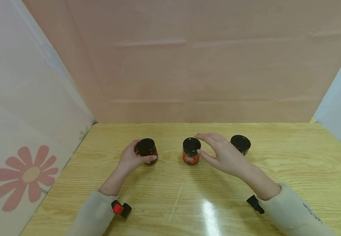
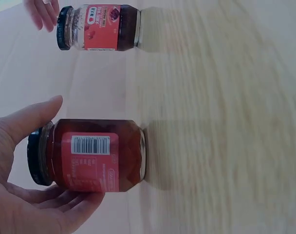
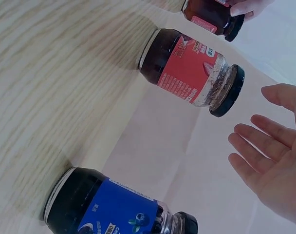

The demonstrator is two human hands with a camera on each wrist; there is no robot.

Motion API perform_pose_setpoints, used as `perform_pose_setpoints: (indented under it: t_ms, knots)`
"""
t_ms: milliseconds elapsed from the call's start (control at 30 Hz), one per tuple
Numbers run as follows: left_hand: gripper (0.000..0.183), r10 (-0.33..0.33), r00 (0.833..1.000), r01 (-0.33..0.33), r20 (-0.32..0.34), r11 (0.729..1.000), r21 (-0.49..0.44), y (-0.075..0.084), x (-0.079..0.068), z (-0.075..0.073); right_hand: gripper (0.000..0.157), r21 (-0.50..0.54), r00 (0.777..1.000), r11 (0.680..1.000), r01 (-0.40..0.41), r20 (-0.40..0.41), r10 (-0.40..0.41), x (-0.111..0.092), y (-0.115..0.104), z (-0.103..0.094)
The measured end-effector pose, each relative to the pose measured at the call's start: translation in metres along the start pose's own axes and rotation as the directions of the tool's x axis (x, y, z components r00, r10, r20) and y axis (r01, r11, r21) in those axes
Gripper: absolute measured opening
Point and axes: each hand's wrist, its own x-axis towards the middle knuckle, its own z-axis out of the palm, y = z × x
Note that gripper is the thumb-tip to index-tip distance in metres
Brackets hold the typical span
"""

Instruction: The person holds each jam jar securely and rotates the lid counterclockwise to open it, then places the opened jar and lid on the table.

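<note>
Left hand [image 1: 130, 159]: curled round dark-red jar [image 2: 92, 156], upright toward table's [image 1: 303, 157] left edge
Right hand [image 1: 224, 156]: fingers spread, just beside red-label jar [image 1: 191, 154]
Red-label jar: upright, between other 2
Blue-label jar [image 3: 121, 207]: upright, nearest table's far edge

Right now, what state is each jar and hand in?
Left jar: upright, lid on.
Middle jar: upright, lid on, upper part looks emptied.
Blue-labelled jar: upright, lid on.
Left hand: curved around the left jar.
Right hand: fingers extended, just clear of the middle jar.
</note>
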Motion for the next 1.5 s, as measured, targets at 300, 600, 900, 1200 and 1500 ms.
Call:
perform_pose_setpoints:
  t_ms: [300, 600, 900, 1200, 1500]
  knots:
    - [0.079, -0.027, 1.0, 0.027, 0.001, 0.998, 0.058, -0.006, 0.001, 0.003, 0.044, -0.002, 0.999, 0.999, -0.034, 0.022, 0.034, -0.002, 0.0, -0.002]
    - [0.07, -0.043, 0.998, 0.046, -0.037, 0.996, 0.08, -0.008, 0.003, 0.008, 0.044, -0.003, 0.999, 0.999, -0.035, 0.018, 0.035, -0.006, 0.002, -0.002]
    - [0.057, -0.046, 0.989, 0.063, -0.138, 0.991, 0.12, -0.004, 0.0, 0.01, 0.044, -0.022, 0.998, 0.998, -0.055, -0.006, 0.055, -0.008, 0.002, -0.003]
    - [0.057, -0.047, 0.983, 0.072, -0.18, 0.988, 0.134, -0.002, -0.003, 0.013, 0.044, -0.014, 0.999, 0.999, -0.047, 0.005, 0.047, -0.01, 0.002, -0.003]
    - [0.056, -0.06, 0.974, 0.079, -0.219, 0.994, 0.075, -0.003, -0.003, 0.014, 0.042, -0.007, 1.0, 1.0, -0.02, -0.005, 0.02, -0.008, 0.003, -0.002]
